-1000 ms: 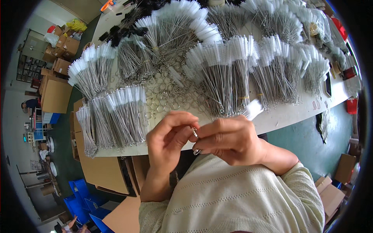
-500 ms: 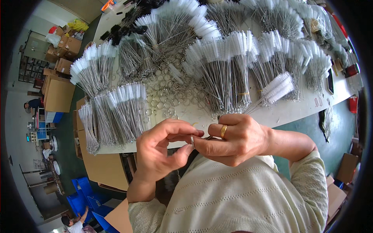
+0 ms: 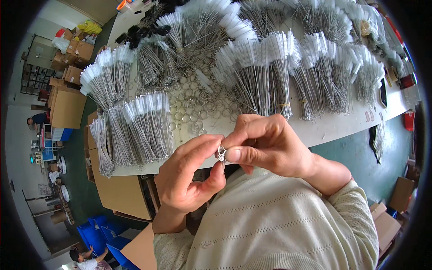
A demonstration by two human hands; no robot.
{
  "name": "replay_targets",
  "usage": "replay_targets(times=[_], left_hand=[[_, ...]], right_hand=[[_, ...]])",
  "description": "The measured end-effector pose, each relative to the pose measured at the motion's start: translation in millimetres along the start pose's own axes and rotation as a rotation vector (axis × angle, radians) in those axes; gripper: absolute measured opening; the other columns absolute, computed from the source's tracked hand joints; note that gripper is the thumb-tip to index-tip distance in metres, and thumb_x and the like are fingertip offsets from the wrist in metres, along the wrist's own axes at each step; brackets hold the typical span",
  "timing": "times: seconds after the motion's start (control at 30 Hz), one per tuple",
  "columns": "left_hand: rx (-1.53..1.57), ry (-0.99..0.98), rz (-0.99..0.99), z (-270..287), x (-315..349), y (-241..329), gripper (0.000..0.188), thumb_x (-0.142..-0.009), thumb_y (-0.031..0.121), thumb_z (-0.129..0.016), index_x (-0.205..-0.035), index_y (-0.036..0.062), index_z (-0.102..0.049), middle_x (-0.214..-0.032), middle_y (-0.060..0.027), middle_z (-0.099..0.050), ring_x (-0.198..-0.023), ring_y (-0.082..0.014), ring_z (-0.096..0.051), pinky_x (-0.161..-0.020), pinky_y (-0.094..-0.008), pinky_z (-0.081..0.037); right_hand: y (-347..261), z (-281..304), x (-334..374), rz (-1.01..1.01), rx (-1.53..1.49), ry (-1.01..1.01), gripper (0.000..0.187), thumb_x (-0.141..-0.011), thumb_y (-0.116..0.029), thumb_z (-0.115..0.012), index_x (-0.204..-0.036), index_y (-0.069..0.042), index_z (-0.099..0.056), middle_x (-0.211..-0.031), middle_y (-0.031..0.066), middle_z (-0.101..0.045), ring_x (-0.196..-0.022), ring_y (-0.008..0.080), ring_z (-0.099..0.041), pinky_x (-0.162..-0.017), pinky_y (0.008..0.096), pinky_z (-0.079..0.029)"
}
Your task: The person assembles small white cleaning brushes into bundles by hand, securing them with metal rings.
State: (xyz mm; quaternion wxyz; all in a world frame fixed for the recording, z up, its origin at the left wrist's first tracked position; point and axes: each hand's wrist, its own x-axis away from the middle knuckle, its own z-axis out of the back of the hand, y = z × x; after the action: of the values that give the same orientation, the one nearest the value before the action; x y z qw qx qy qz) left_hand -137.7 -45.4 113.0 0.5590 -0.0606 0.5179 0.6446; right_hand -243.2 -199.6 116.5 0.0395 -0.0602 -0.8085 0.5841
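Right hand [image 3: 279, 150]: pinching; half a second ago a white brush jutted past its knuckles, now out of sight.
Left hand [image 3: 184, 182]: thumb and forefinger narrowed on the rings.
Metal rings [image 3: 221, 154]: shiny, curved, bunched between both hands' fingertips.
Bundled brushes [image 3: 258, 85]: wiry stems, translucent bristles, beyond the fingers.

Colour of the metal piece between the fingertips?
Silver; the metal piece shows best in the head view.
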Motion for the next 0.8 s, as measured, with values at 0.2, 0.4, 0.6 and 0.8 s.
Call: replay_targets(times=[0.2, 0.4, 0.6, 0.8], left_hand=[[0.081, -0.069, 0.097, 13.9, -3.3, -11.1, 0.026, -0.07, -0.003, -0.065, -0.096, -0.005, -0.063, -0.089, -0.0166, -0.065, -0.076, -0.0226, -0.066, -0.066, -0.0287, -0.054], [0.264, -0.158, 0.359, 25.1, -0.6, -25.0, 0.027, -0.073, -0.004, -0.063, -0.1, -0.0026, -0.063, -0.095, -0.0145, -0.064, -0.08, -0.0194, -0.065, -0.067, -0.027, -0.053], [-0.974, -0.443, 0.921, 75.2, 19.1, -150.2, 0.028, -0.079, 0.027, -0.065, -0.091, 0.0016, -0.063, -0.084, -0.0124, -0.066, -0.074, -0.0257, -0.064, -0.067, -0.0341, -0.048], [-0.861, -0.267, 0.857, 71.4, 46.9, -171.4, 0.022, -0.079, 0.026, -0.065, -0.083, 0.0051, -0.06, -0.083, -0.0132, -0.064, -0.08, -0.0315, -0.06, -0.07, -0.0402, -0.046]], right_hand=[[-2.6, 4.8, -11.5, -0.137, 0.002, -0.064, 0.013, -0.084, -0.009, -0.063, -0.088, 0.002, -0.064, -0.071, 0.0037, -0.063, -0.056, 0.0064, -0.055, -0.05, 0.0193, -0.044], [25.6, -6.2, -9.7, 0.012, 0.306, -0.003, 0.007, -0.079, -0.002, -0.066, -0.085, 0.001, -0.063, -0.076, 0.0056, -0.058, -0.061, 0.0111, -0.058, -0.052, 0.022, -0.047], [142.8, 6.3, -19.0, 0.474, 1.325, 0.002, 0.015, -0.067, -0.008, -0.058, -0.082, -0.007, -0.06, -0.076, 0.0058, -0.051, -0.077, 0.0221, -0.055, -0.065, 0.0322, -0.047], [124.0, 18.2, -40.1, 0.544, 1.377, -0.012, 0.013, -0.071, -0.006, -0.057, -0.083, -0.007, -0.06, -0.082, 0.0062, -0.053, -0.082, 0.0206, -0.056, -0.069, 0.0319, -0.05]])
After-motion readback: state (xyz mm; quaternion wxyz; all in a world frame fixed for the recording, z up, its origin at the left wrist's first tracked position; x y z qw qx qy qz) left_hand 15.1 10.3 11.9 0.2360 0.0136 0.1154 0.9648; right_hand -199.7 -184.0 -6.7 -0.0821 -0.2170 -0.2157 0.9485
